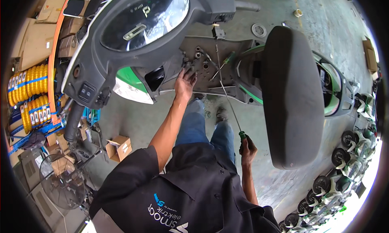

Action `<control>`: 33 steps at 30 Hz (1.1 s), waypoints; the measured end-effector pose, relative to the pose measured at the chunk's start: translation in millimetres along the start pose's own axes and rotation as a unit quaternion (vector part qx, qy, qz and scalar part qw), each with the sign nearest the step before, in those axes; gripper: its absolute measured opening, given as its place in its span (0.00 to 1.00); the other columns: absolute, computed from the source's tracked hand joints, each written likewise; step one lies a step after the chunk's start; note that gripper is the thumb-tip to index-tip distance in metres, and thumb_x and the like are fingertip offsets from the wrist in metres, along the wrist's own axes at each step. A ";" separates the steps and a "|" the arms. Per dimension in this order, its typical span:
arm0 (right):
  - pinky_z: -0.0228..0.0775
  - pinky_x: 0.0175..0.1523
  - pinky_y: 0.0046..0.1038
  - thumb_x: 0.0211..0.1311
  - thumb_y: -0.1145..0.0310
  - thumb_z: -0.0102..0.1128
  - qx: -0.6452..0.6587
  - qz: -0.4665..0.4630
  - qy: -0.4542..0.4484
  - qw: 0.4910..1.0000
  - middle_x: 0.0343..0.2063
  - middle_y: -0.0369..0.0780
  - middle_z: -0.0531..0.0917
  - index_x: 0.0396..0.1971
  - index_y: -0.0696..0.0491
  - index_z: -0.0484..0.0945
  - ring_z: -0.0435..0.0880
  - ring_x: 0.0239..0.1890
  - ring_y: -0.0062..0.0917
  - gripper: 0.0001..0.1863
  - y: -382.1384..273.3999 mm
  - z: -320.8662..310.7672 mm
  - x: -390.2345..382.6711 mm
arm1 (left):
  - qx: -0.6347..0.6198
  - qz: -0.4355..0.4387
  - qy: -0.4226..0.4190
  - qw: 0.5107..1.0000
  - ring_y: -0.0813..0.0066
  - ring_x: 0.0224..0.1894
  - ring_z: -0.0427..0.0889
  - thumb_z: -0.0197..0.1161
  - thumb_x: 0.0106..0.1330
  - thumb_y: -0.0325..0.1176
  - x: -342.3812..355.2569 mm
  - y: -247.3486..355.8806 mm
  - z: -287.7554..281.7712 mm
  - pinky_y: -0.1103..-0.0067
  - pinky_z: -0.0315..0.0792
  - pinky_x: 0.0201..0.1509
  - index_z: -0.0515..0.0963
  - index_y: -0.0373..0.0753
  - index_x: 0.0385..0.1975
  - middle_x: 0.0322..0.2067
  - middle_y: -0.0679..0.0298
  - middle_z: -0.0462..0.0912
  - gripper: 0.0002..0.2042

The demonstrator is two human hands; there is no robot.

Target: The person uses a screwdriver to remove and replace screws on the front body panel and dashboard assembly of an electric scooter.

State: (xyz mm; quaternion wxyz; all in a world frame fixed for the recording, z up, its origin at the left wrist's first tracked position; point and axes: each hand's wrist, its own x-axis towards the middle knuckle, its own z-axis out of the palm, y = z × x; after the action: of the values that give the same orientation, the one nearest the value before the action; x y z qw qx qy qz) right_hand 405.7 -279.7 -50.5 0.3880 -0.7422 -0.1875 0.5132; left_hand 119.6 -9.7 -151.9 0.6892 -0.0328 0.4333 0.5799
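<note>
The fingers of my left hand [185, 84] are bent around a small dark part [188, 65] at the scooter's footboard [239, 44]; its kind is hidden by the fingers. My right hand [248, 149] is wrapped round the green handle of a long screwdriver [231, 105], held low beside my legs. Its thin shaft slants up to the left over the footboard, and I cannot tell where its tip ends. Several sockets and small metal parts [198, 55] lie on the footboard. Among them rests a shorter tool with a green handle [227, 59].
The scooter's handlebar and display [144, 20] stand at upper left, its black seat [295, 99] at right. A fan [63, 180], an open carton [118, 148] and a shelf with yellow coils [30, 85] are on the left. Parked scooters [340, 156] line the lower right.
</note>
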 end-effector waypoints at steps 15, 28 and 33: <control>0.57 0.24 0.19 0.68 0.54 0.63 0.021 -0.092 0.011 0.995 0.20 0.32 0.74 0.51 0.67 0.78 0.67 0.19 0.14 0.28 192.2 13.3 151.6 | 0.661 0.287 0.121 0.683 0.70 0.35 0.85 0.66 0.66 0.30 108.4 -113.8 -189.9 0.75 0.77 0.43 0.84 0.38 0.46 0.37 0.60 0.88 0.11; 0.59 0.23 0.19 0.64 0.36 0.59 -0.004 -0.377 0.072 0.923 0.22 0.37 0.76 0.51 0.67 0.76 0.71 0.19 0.16 0.42 227.5 125.6 370.6 | 0.737 0.456 -0.143 0.478 0.65 0.43 0.81 0.69 0.52 0.21 213.6 -105.1 -220.3 0.73 0.77 0.49 0.88 0.41 0.40 0.39 0.64 0.87 0.14; 0.62 0.26 0.19 0.67 0.47 0.61 -0.153 -0.510 0.112 0.839 0.30 0.40 0.81 0.54 0.65 0.77 0.73 0.22 0.17 0.33 253.7 122.7 393.1 | 0.748 0.463 -0.179 0.440 0.67 0.43 0.81 0.71 0.53 0.24 207.6 -85.7 -221.0 0.74 0.78 0.49 0.87 0.42 0.38 0.38 0.65 0.86 0.12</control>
State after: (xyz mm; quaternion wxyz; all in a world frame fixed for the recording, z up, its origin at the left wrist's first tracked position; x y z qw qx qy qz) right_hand 422.4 -126.1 -508.9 0.4948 -0.6439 -0.5710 0.1205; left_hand 56.9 1.3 -460.5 0.1371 0.8055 0.5165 0.2560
